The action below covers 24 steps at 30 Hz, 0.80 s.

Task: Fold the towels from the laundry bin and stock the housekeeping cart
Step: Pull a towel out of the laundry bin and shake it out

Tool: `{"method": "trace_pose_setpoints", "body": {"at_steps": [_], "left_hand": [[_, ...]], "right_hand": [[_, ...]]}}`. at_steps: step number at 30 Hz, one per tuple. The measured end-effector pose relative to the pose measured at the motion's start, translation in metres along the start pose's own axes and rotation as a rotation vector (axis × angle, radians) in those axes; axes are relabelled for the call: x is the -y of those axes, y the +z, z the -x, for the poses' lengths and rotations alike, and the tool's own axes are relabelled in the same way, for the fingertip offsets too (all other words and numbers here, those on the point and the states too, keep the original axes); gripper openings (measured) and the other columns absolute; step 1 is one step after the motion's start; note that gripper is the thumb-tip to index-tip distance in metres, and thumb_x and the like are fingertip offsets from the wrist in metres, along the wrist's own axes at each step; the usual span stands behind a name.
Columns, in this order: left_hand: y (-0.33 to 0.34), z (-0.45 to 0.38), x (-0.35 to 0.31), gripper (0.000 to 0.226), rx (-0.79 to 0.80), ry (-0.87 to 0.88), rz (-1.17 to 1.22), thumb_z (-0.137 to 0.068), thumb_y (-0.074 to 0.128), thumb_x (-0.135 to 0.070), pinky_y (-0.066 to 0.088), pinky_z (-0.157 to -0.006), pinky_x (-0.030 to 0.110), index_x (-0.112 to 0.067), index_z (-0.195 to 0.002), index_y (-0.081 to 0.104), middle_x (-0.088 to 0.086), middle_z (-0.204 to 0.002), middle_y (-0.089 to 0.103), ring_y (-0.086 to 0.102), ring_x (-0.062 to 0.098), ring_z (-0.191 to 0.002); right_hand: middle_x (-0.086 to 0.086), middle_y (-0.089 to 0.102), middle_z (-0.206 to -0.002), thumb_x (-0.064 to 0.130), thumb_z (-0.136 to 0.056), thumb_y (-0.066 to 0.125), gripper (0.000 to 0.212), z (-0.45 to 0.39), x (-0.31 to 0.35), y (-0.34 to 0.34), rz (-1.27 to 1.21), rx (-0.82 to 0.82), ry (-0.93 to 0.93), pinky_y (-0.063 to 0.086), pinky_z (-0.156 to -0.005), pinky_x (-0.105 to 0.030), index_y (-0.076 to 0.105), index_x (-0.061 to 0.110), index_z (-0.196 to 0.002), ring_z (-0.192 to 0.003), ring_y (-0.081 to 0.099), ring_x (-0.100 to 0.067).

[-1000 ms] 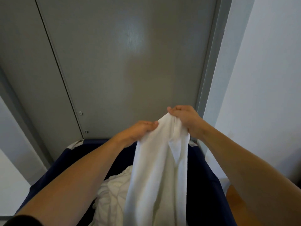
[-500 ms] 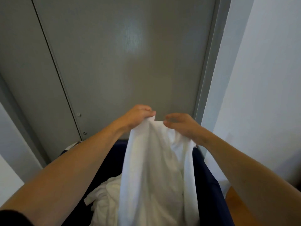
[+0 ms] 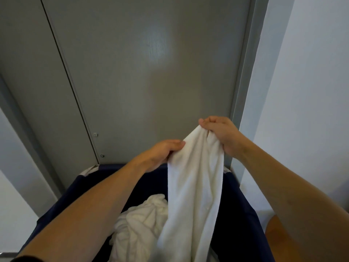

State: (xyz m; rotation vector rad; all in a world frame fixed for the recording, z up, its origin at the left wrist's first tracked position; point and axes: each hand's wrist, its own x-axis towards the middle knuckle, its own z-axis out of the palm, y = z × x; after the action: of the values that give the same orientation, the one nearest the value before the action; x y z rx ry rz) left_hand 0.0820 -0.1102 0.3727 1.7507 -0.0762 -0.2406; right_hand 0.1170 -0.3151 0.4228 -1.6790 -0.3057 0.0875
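Observation:
A white towel [image 3: 194, 186] hangs bunched above the dark navy laundry bin [image 3: 239, 214]. My right hand [image 3: 221, 133] pinches its top edge, the higher of the two grips. A little lower and to the left, my left hand [image 3: 160, 154] grips the towel's left edge. The cloth drapes straight down into the bin, and its lower end runs out of view at the bottom. More crumpled white towels [image 3: 139, 225] lie inside the bin on the left. The housekeeping cart is not in view.
A grey panelled door [image 3: 151, 72] stands directly behind the bin. A white wall [image 3: 306, 91] runs along the right. An orange-brown surface [image 3: 277, 235] shows at the lower right beside the bin.
My right hand rose and took a higher hold on the towel's top edge. My left hand dropped lower down the left edge. The towel went from spread to bunched.

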Motion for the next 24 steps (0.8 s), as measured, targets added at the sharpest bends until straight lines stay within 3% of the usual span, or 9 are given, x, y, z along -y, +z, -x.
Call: {"method": "trace_pose_setpoints", "body": {"at_steps": [4, 7, 9, 12, 14, 17, 20, 23, 24], "left_hand": [[-0.024, 0.006, 0.025, 0.018, -0.070, -0.015, -0.029, -0.103, 0.055, -0.018, 0.049, -0.095, 0.034, -0.013, -0.095, 0.070, 0.002, -0.098, 0.071, 0.063, 0.018, -0.097], [-0.038, 0.012, 0.024, 0.019, -0.131, -0.009, -0.089, -0.101, 0.057, -0.014, 0.047, -0.081, 0.031, -0.012, -0.084, 0.064, 0.004, -0.086, 0.064, 0.058, 0.021, -0.087], [-0.042, 0.015, 0.013, 0.024, -0.207, 0.034, -0.122, -0.100, 0.059, -0.013, 0.044, -0.070, 0.025, -0.016, -0.076, 0.062, -0.004, -0.075, 0.063, 0.055, 0.013, -0.075], [-0.037, 0.015, -0.013, 0.028, -0.245, 0.150, -0.200, -0.099, 0.060, -0.012, 0.038, -0.063, 0.021, -0.017, -0.072, 0.062, -0.014, -0.066, 0.059, 0.051, 0.001, -0.063], [-0.020, 0.014, -0.035, 0.024, -0.181, 0.225, -0.271, -0.099, 0.061, -0.012, 0.039, -0.067, 0.019, -0.013, -0.076, 0.064, -0.011, -0.070, 0.059, 0.051, 0.003, -0.067], [0.003, 0.013, -0.058, 0.018, -0.129, 0.294, -0.292, -0.099, 0.061, -0.012, 0.045, -0.072, 0.014, -0.005, -0.085, 0.070, -0.008, -0.077, 0.068, 0.058, 0.004, -0.074], [0.001, 0.014, -0.066, 0.022, -0.152, 0.283, -0.263, -0.099, 0.061, -0.013, 0.043, -0.069, 0.016, -0.014, -0.078, 0.068, -0.010, -0.074, 0.066, 0.056, 0.004, -0.072], [-0.002, 0.017, -0.062, 0.025, -0.127, 0.254, -0.298, -0.100, 0.060, -0.012, 0.038, -0.065, 0.012, -0.012, -0.075, 0.065, -0.016, -0.067, 0.063, 0.053, -0.003, -0.065], [-0.001, 0.016, -0.060, 0.023, -0.117, 0.250, -0.301, -0.099, 0.061, -0.012, 0.038, -0.066, 0.012, -0.005, -0.078, 0.066, -0.014, -0.069, 0.064, 0.053, -0.001, -0.067]], "right_hand": [[-0.002, 0.060, -0.064, 0.032, -0.092, 0.073, 0.031, 0.002, 0.003, -0.028, -0.001, -0.110, 0.015, 0.051, -0.063, -0.028, 0.062, 0.014, -0.070, -0.062, 0.060, -0.018], [-0.006, 0.061, -0.071, 0.035, -0.092, 0.073, 0.030, 0.002, -0.001, -0.036, 0.057, -0.133, 0.036, 0.053, -0.061, -0.027, 0.065, 0.008, -0.083, -0.065, 0.061, -0.019], [-0.006, 0.061, -0.074, 0.037, -0.092, 0.072, 0.032, 0.001, -0.008, -0.036, 0.153, -0.131, 0.036, 0.052, -0.067, -0.030, 0.066, 0.006, -0.083, -0.069, 0.060, -0.021], [0.001, 0.065, -0.080, 0.037, -0.092, 0.072, 0.024, 0.005, -0.017, -0.026, 0.339, -0.043, 0.018, 0.049, -0.067, -0.024, 0.069, 0.015, -0.083, -0.074, 0.060, -0.016], [0.007, 0.073, -0.100, 0.036, -0.092, 0.072, 0.020, 0.011, -0.018, -0.011, 0.307, 0.093, -0.010, 0.052, -0.071, -0.015, 0.075, 0.022, -0.106, -0.087, 0.068, -0.007], [0.004, 0.075, -0.110, 0.030, -0.099, 0.065, 0.022, 0.016, -0.016, 0.011, 0.188, 0.236, -0.036, 0.056, -0.088, -0.028, 0.073, 0.025, -0.119, -0.098, 0.073, -0.013], [-0.007, 0.072, -0.098, 0.027, -0.100, 0.063, 0.023, 0.018, -0.013, 0.012, 0.081, 0.221, -0.017, 0.052, -0.085, -0.039, 0.072, 0.009, -0.110, -0.086, 0.067, -0.024], [-0.001, 0.075, -0.113, 0.032, -0.097, 0.066, 0.027, 0.019, -0.011, 0.010, 0.022, 0.296, 0.005, 0.053, -0.097, -0.038, 0.072, 0.021, -0.121, -0.108, 0.069, -0.023], [0.003, 0.076, -0.108, 0.033, -0.097, 0.066, 0.023, 0.019, -0.010, 0.011, 0.037, 0.313, 0.012, 0.055, -0.093, -0.034, 0.073, 0.023, -0.117, -0.104, 0.069, -0.018]]}}
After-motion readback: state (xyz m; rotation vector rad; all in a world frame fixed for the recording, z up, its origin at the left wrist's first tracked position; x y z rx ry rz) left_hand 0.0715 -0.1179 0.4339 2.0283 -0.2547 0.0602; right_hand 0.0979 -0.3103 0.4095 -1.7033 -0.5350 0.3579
